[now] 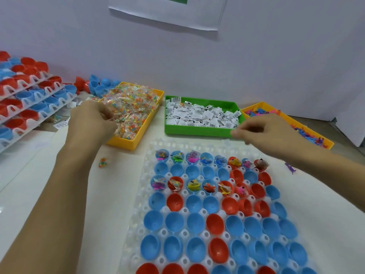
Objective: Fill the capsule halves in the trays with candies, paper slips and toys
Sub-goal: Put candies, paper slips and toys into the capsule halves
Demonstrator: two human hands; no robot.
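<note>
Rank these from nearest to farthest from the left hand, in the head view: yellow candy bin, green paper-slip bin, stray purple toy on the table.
From the left hand:
1. Yellow candy bin, under its fingers.
2. Green paper-slip bin, to its right.
3. Stray purple toy, far right on the table.

You're at a small packing or assembly workstation: a white table (29,175) against a plain wall, sorting bins of supplies (201,131) lined up in front of you, stacked trays of capsule halves (29,99) at your left, and a printed sheet (167,14) taped above.
</note>
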